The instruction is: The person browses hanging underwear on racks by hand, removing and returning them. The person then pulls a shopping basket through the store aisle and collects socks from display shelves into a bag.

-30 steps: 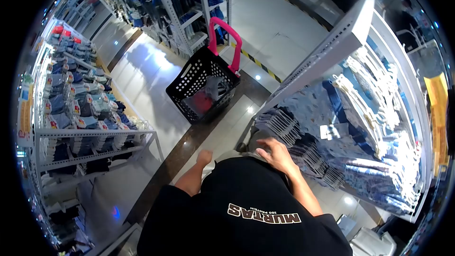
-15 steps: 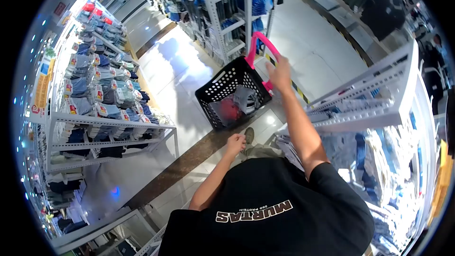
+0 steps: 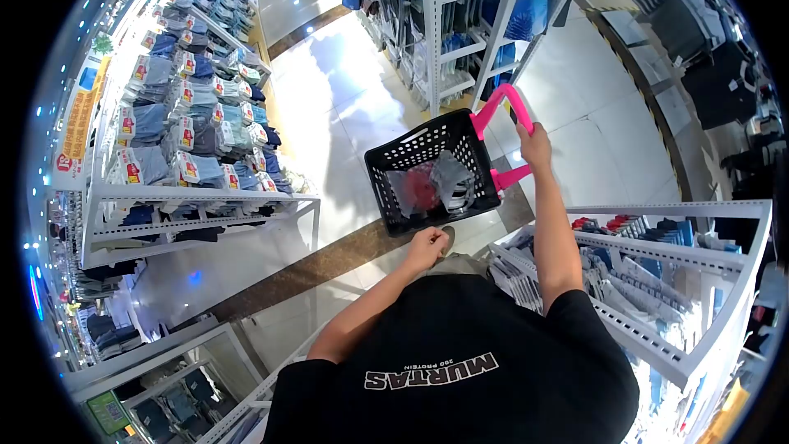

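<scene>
Right hand (image 3: 535, 146) is wrapped round the pink handle (image 3: 511, 97); black basket (image 3: 411, 148) sits mid-frame, just left of it. Left hand (image 3: 426, 249) (loosely curled up) is just below the basket.

Floor (image 3: 612, 148) open beyond right hand (image 3: 536, 148), basket (image 3: 411, 146) barring way just ahead of left hand (image 3: 427, 248), basket mouth open above, left rack (image 3: 197, 194) and right rack (image 3: 657, 250) flanking, far rack (image 3: 431, 33) ahead.

At twelve o'clock a basket (image 3: 403, 148) was set, packages (image 3: 423, 187) held inside, its handle (image 3: 519, 104) angled towards one; beyond it, shelving (image 3: 432, 33) was planted! Over at ten, clothes (image 3: 193, 115) were stacked across a display stand (image 3: 201, 193); between two and three, a rack (image 3: 649, 259) was stationed!
</scene>
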Demonstrator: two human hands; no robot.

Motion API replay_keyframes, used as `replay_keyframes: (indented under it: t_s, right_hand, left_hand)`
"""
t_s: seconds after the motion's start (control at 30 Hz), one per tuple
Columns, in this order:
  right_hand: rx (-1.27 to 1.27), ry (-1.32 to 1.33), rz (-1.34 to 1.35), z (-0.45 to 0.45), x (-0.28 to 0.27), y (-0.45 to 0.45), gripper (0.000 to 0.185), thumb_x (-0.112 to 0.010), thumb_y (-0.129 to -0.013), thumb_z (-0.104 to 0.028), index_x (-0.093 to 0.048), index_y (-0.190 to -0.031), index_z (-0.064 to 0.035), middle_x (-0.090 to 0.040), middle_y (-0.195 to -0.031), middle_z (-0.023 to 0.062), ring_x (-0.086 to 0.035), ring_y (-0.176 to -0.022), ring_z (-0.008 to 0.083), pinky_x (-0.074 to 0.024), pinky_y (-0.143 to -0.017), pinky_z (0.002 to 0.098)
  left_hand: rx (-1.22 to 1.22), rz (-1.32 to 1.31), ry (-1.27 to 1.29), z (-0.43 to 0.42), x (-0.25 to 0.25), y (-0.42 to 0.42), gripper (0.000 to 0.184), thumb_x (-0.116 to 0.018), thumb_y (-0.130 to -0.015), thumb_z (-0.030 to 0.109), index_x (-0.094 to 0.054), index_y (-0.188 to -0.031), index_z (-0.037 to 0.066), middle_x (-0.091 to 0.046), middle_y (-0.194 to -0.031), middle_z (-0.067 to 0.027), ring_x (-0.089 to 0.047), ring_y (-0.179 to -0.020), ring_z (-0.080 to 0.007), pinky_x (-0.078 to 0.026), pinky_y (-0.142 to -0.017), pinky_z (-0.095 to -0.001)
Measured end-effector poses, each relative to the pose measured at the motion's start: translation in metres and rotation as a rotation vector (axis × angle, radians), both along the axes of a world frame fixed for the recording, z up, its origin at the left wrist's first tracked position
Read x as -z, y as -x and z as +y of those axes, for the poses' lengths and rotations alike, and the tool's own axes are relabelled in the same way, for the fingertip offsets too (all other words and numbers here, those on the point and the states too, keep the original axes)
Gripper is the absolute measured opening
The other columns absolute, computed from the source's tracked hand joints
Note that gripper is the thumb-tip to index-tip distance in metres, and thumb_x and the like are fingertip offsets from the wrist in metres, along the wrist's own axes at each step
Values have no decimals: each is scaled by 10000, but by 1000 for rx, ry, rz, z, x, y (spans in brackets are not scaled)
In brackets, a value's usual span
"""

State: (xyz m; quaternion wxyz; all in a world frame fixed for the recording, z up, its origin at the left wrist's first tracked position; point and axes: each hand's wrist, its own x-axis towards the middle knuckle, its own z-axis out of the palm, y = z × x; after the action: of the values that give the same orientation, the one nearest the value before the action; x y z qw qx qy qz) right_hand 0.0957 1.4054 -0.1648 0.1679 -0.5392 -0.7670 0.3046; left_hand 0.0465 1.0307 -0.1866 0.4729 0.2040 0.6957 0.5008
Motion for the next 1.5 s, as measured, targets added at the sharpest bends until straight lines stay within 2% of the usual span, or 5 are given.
replay_keyframes:
  t_s: [0.6, 0.97, 1.1, 1.27, 1.5]
  right_hand:
    - [155, 981, 820, -261, -7, 118, 589, -713, -896, -179, -378, -1330, 37, -549, -1120, 157, -599, -869, 184, -514, -732, 311]
    - [-1013, -323, 193, -217, -57, 200, 607, -845, -737, -311, -610, -1250, -88, -546, -1290, 168, -423, -1303, 420, -297, -1139, 529]
    - [-1239, -141, -98, -204, -60, 257, 423, -822, -740, -327, -656, -1034, -73, -614, -1134, 130, -548, -1121, 361, -333, -1104, 532]
    - [-1059, -556, -49, -236, -33, 336, 291, -743, -801, -312, -604, -631, -121, -595, -634, 76, -607, -638, 323, -481, -609, 469]
    - [-919, -603, 76, -242, -20, 404, 303, -753, -808, -315, -602, -634, -118, -604, -663, 63, -608, -652, 298, -465, -607, 456]
  left_hand:
    - [-216, 449, 135, 18, -63, 82, 508, -749, -792, 167, -543, -1239, 42, -651, -1144, -213, -630, -1064, -391, -489, -903, -447]
    - [-251, 746, 309, -16, -69, 216, 242, -680, -835, 272, -654, -991, 90, -698, -860, -182, -681, -838, -390, -523, -726, -495]
    - [-91, 836, 391, -26, -66, 270, 262, -727, -808, 336, -673, -904, 98, -694, -786, -155, -690, -763, -370, -532, -682, -493]
    - [-86, 923, 352, -45, -57, 343, 235, -715, -789, 333, -671, -803, 102, -683, -729, -141, -686, -707, -363, -531, -635, -488]
    - [-11, 1030, 333, -43, -45, 440, 203, -682, -797, 307, -675, -798, 104, -689, -751, -151, -694, -736, -364, -538, -654, -488]
